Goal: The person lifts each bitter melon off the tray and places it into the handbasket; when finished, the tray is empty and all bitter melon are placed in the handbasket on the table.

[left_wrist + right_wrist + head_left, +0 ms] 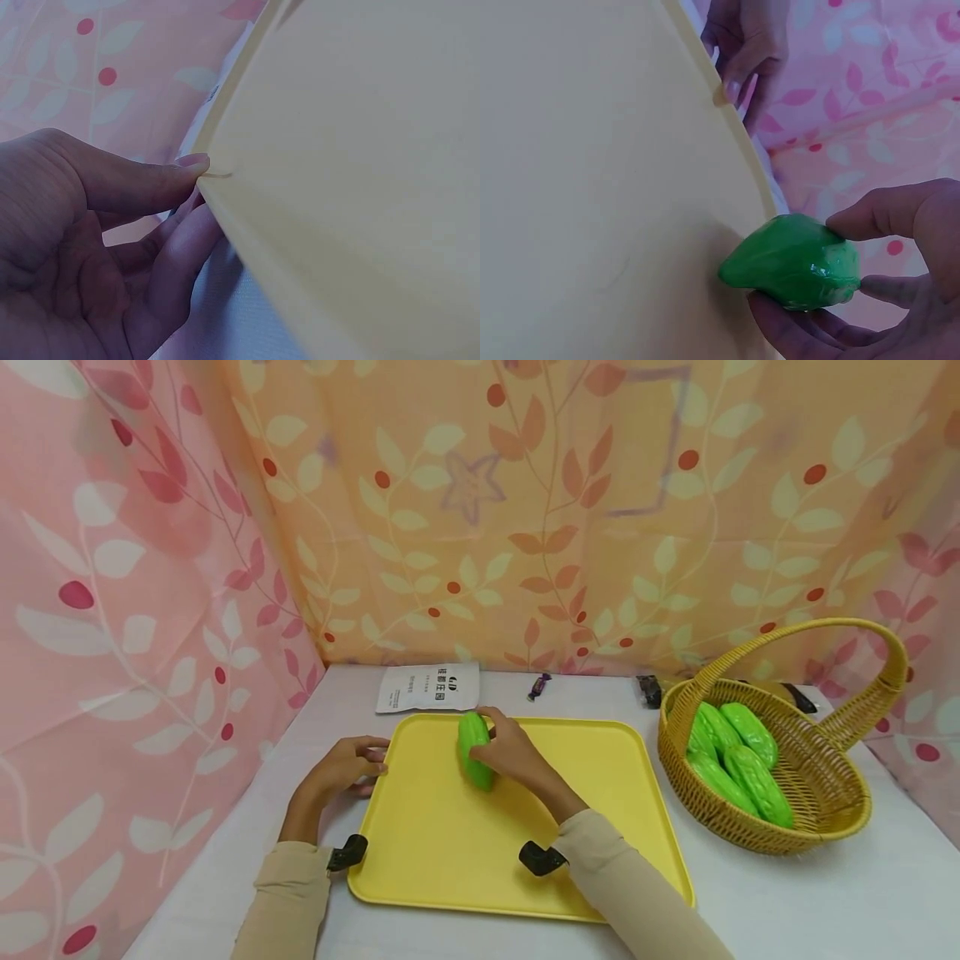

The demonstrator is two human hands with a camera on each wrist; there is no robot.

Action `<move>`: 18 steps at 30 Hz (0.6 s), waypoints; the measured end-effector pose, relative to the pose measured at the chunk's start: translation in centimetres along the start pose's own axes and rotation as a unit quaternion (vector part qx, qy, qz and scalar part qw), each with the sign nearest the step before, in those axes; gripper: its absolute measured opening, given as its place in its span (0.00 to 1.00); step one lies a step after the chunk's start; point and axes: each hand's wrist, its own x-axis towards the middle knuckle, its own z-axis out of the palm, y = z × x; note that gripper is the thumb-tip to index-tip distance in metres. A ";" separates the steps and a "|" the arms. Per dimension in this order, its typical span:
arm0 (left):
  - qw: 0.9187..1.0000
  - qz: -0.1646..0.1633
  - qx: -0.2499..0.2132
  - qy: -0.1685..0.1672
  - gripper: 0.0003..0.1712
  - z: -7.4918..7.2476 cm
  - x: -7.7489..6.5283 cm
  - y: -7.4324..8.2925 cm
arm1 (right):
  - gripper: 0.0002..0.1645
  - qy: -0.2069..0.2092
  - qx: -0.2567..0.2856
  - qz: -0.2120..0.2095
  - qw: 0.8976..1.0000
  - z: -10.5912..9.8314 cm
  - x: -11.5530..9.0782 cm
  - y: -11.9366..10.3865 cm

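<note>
My right hand (517, 750) grips a glossy green bitter melon (471, 737) over the upper middle of a yellow tray (435, 852). In the right wrist view the thumb and fingers surround the bitter melon (795, 259), whose pointed tip faces the tray surface. At the tray's left edge, my left hand (343, 770) pinches the rim. The left wrist view has the thumb on top of the tray's rim (244, 259) and fingers underneath. Several more bitter melons (757, 781) lie in a woven basket (697, 802) with a tall handle, right of the tray.
Behind the tray lie a white printed pouch (429, 687), a small purple-wrapped candy (538, 687) and a small black packet (649, 692). A dark handle-like object (798, 697) shows partly behind the basket. Patterned curtains (555, 518) enclose the white table at the back and sides.
</note>
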 end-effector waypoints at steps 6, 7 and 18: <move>1.000 -0.006 -0.003 0.000 0.30 0.0 0.1 -0.1 | 0.45 -0.009 0.004 -0.001 1.000 -1.9 -1.9 0.3; 1.000 -0.007 -0.004 0.001 0.30 0.0 0.1 -0.1 | 0.45 -0.011 0.002 -0.002 1.000 -2.2 -2.2 0.4; 1.000 0.007 -0.010 -0.005 0.31 -0.1 0.1 -0.3 | 0.49 -0.041 -0.015 0.013 0.999 -6.4 -5.6 0.8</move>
